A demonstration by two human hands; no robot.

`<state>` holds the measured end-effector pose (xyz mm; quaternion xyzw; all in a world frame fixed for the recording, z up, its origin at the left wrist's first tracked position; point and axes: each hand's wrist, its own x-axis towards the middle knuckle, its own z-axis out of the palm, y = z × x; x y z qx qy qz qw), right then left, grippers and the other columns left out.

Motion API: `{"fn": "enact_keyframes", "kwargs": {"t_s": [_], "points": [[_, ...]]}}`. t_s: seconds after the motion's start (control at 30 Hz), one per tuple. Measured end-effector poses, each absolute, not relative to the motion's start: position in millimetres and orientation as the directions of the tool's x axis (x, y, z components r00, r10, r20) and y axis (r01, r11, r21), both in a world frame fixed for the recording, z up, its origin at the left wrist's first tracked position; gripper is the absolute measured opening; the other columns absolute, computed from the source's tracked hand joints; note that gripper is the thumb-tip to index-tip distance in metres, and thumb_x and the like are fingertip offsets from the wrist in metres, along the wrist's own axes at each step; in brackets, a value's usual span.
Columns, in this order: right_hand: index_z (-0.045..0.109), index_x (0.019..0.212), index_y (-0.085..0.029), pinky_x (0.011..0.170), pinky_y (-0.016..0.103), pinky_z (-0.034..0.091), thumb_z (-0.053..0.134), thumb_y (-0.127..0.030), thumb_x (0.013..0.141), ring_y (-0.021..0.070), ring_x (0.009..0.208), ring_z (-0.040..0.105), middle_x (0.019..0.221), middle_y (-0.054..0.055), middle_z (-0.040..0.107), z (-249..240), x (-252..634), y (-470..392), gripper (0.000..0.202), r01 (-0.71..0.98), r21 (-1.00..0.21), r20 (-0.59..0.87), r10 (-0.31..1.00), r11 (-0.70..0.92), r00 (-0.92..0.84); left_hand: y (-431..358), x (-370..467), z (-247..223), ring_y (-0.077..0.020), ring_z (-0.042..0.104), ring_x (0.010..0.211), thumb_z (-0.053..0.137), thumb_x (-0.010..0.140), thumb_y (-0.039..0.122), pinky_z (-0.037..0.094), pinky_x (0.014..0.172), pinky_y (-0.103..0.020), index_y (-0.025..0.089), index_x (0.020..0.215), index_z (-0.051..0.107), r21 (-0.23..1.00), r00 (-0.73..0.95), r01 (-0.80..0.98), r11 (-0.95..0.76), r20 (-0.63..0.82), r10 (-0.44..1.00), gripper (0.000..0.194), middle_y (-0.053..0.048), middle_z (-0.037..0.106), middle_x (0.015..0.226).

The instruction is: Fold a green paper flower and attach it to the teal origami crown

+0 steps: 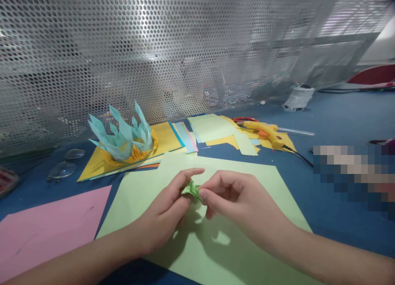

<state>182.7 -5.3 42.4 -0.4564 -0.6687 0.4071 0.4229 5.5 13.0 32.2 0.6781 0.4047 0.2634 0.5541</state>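
A small folded green paper piece [192, 190] is held between both hands, above a large pale green sheet [247, 252]. My left hand [168, 205] grips its left side between thumb and fingers, with one finger stretched out above it. From the right, my right hand [233, 192] pinches the other edge between thumb and forefinger. Both hands cast shadows on the sheet. The fingertips partly hide the piece, so its exact folds cannot be made out.
Behind on the left stands a light blue folded-paper model [123, 137] on yellow paper [92, 167]. Glasses [63, 170] and a pink sheet [52, 227] lie left. A yellow glue gun [268, 133] rests on paper scraps; a perforated metal panel [185, 50] rises behind.
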Motion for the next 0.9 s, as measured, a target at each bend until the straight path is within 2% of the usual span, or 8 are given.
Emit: {"fn": "enact_keyframes", "kwargs": {"t_s": [0.13,0.23,0.37,0.47,0.57,0.63,0.77,0.9], "points": [[0.062,0.069,-0.018,0.047,0.017,0.047,0.057,-0.012,0.082,0.0091,0.05,0.057,0.055,-0.003,0.061,39.6,184.0,-5.2,0.015,0.392,-0.834,0.307,0.917,0.389,-0.256,14.8,7.4,30.1,-0.0067,0.036,0.047,0.035,0.083,0.014,0.032,0.045,-0.02,0.032,0.128,0.039,0.959,0.524,0.275,-0.063,-0.094,0.846,0.049,0.007,0.042,0.075],[0.063,0.072,-0.017,0.048,0.019,0.044,0.057,-0.01,0.082,0.0097,0.052,0.053,0.06,-0.002,0.061,34.3,186.7,-4.7,0.014,0.47,-0.694,0.425,0.837,0.546,-0.345,16.6,8.1,27.6,-0.0068,0.035,0.045,0.035,0.08,0.012,0.031,0.045,-0.021,0.031,0.123,0.042,0.95,0.526,0.299,-0.089,-0.086,0.846,0.048,0.008,0.04,0.074],[0.067,0.077,-0.014,0.055,0.029,0.042,0.049,-0.011,0.089,0.0161,0.06,0.053,0.069,0.005,0.064,35.8,193.8,-3.9,0.022,0.522,-0.44,0.515,0.682,0.731,-0.52,18.5,10.0,29.5,-0.0123,0.043,0.06,0.036,0.079,0.008,0.037,0.061,-0.026,0.027,0.116,0.049,0.927,0.548,0.323,-0.188,-0.021,0.836,0.043,0.005,0.046,0.077],[0.069,0.083,-0.011,0.058,0.033,0.042,0.037,-0.008,0.094,0.0199,0.064,0.055,0.073,0.008,0.065,44.4,198.9,-4.3,0.033,0.503,-0.154,0.502,0.506,0.85,-0.701,17.1,11.2,34.5,-0.0186,0.051,0.08,0.04,0.08,0.008,0.038,0.078,-0.032,0.024,0.108,0.057,0.916,0.631,0.306,-0.26,0.01,0.776,0.036,0.002,0.056,0.084],[0.068,0.089,-0.009,0.059,0.034,0.044,0.034,-0.008,0.095,0.0211,0.069,0.057,0.076,0.007,0.066,50.7,201.4,-5.5,0.034,0.441,0.054,0.472,0.366,0.896,-0.802,12.0,10.0,37.9,-0.0196,0.051,0.078,0.043,0.082,0.011,0.038,0.083,-0.036,0.023,0.108,0.058,0.924,0.672,0.262,-0.279,0.033,0.74,0.032,0.001,0.058,0.084],[0.067,0.091,-0.011,0.062,0.033,0.046,0.035,-0.01,0.096,0.0201,0.072,0.057,0.078,0.006,0.066,51.4,201.8,-5.9,0.032,0.427,0.017,0.493,0.364,0.904,-0.79,8.1,8.0,37.5,-0.0177,0.048,0.072,0.043,0.083,0.014,0.039,0.082,-0.036,0.024,0.116,0.053,0.939,0.656,0.222,-0.262,0.055,0.753,0.036,0.003,0.056,0.08],[0.064,0.09,-0.013,0.067,0.026,0.049,0.042,-0.011,0.096,0.0152,0.075,0.059,0.083,0.006,0.067,47.1,200.2,-5.1,0.023,0.445,-0.289,0.587,0.524,0.848,-0.617,7.5,5.9,31.6,-0.0134,0.048,0.065,0.045,0.085,0.019,0.044,0.064,-0.027,0.028,0.122,0.042,0.977,0.581,0.13,-0.17,0.064,0.812,0.039,0.004,0.053,0.081],[0.063,0.082,-0.015,0.063,0.019,0.048,0.053,-0.006,0.087,0.01,0.067,0.06,0.075,0.002,0.065,38.6,194.7,-3.2,0.014,0.447,-0.537,0.595,0.697,0.715,-0.4,17.3,8.0,27.9,-0.0125,0.058,0.075,0.055,0.087,0.026,0.049,0.065,-0.022,0.024,0.102,0.049,0.995,0.426,0.078,-0.057,0.019,0.905,0.016,0.002,0.058,0.086]]}}
